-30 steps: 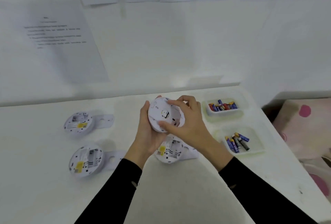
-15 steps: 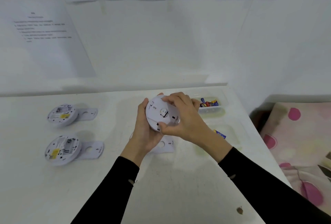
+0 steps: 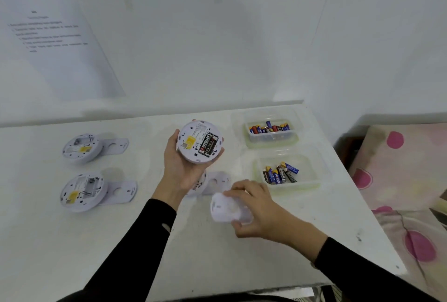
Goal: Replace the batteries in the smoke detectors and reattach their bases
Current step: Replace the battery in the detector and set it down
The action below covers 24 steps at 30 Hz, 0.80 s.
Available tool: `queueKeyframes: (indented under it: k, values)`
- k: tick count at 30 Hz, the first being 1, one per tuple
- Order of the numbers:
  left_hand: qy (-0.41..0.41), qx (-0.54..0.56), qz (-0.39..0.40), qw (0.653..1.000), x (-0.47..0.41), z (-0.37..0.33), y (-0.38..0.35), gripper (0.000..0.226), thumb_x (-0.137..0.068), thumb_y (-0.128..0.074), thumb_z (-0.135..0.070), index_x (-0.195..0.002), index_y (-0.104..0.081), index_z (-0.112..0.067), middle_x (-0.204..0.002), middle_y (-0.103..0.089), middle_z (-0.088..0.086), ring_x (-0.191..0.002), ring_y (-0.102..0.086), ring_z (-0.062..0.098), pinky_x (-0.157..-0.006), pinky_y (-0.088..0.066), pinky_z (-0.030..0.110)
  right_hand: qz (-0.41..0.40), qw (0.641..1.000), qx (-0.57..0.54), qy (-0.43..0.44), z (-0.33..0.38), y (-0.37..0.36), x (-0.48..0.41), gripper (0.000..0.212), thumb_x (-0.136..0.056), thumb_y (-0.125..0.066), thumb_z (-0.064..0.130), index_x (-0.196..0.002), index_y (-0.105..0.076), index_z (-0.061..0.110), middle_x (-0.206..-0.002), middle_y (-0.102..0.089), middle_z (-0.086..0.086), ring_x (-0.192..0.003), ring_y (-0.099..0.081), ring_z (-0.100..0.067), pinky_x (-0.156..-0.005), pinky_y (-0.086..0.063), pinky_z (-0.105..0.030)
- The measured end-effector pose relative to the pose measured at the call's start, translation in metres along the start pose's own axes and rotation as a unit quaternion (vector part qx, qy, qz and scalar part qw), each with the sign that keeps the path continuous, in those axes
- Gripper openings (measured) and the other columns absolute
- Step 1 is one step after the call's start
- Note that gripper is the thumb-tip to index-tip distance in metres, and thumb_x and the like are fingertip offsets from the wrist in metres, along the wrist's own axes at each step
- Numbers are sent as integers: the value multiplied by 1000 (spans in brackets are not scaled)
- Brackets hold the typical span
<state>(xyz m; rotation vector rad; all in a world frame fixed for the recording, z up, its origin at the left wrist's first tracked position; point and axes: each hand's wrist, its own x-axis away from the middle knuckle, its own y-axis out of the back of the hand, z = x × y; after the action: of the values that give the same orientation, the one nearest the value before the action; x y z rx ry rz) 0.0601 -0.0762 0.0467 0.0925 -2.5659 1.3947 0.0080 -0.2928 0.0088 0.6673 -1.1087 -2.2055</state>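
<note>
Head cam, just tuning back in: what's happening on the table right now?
The person's left hand grips a smoke detector back side up, with batteries seated in its compartment. The right hand holds a loose white base low over the table. At the left, the far detector and near detector lie back-up beside their bases. The far battery tub and near battery tub sit at the right.

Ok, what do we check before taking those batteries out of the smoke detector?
1. Base off: ok.
2. Detector steady: ok, left hand grips it.
3. Batteries uncovered: ok, facing up.
4. Right hand free: not ok, it holds the base.
5. Batteries old or new: cannot tell.
6. Fresh ones in near tray or far tray: cannot tell.
</note>
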Motion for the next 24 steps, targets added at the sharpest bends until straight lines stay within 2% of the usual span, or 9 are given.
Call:
queueKeyframes:
  k: [4,7,10,12,14,16,20,24]
  values:
    - [32,-8,19,999,6,8,-4,47,-99,-38,-49,-129,-59,-20,-148,-48,22,-123,-53,48,-93,-52,54,50,998,-1,-24,-17,-25,17,59,-66,-71,35,-121,-59,20,-112,-50,4,-104,-49,-15,-94,-22,-16]
    - [45,-6,29,999,10,13,-5,46,-99,-38,-49,-127,-62,-21,-146,-49,21,-121,-54,47,-90,-54,53,31,999,-12,7,-18,-21,19,53,-74,-73,39,-121,-59,19,-118,-51,2,-110,-48,-14,-99,-24,-16]
    - [43,-17,31,998,11,14,-8,45,-97,-39,-49,-127,-60,-22,-149,-48,19,-123,-53,47,-92,-53,54,-86,993,-80,18,-2,11,0,35,-86,-66,42,-111,-62,19,-111,-54,5,-108,-51,-9,-98,-35,-25]
    - [38,-31,27,998,12,16,-12,46,-97,-40,-49,-129,-58,-22,-147,-51,18,-124,-54,46,-92,-53,54,-199,975,-98,-5,10,34,-24,20,-94,-55,31,-104,-62,15,-102,-55,6,-98,-51,-10,-90,-40,-25]
    - [32,-39,25,998,13,20,-16,47,-95,-43,-48,-131,-58,-22,-141,-55,16,-121,-56,42,-93,-53,54,-265,958,-97,-42,14,47,-45,21,-94,-45,16,-102,-64,11,-99,-54,4,-94,-49,-10,-86,-40,-23]
    - [26,-43,21,999,13,24,-20,45,-96,-42,-47,-131,-57,-22,-134,-59,13,-118,-58,38,-97,-51,55,-268,957,-91,-63,12,50,-58,28,-90,-39,9,-98,-65,7,-98,-52,2,-94,-49,-12,-86,-42,-27]
    - [7,-71,10,997,13,31,-27,43,-97,-42,-49,-127,-60,-24,-125,-64,9,-109,-64,29,-94,-52,50,-239,963,-66,-108,10,47,-65,41,-81,-28,26,-93,-64,9,-101,-49,1,-97,-48,-18,-88,-41,-33]
    - [-9,-90,-5,996,11,37,-33,41,-90,-50,-48,-122,-63,-25,-118,-68,8,-104,-65,28,-92,-51,46,-243,953,-74,-162,10,46,-73,19,-82,-43,4,-88,-61,7,-103,-51,-7,-100,-47,-22,-90,-41,-41]
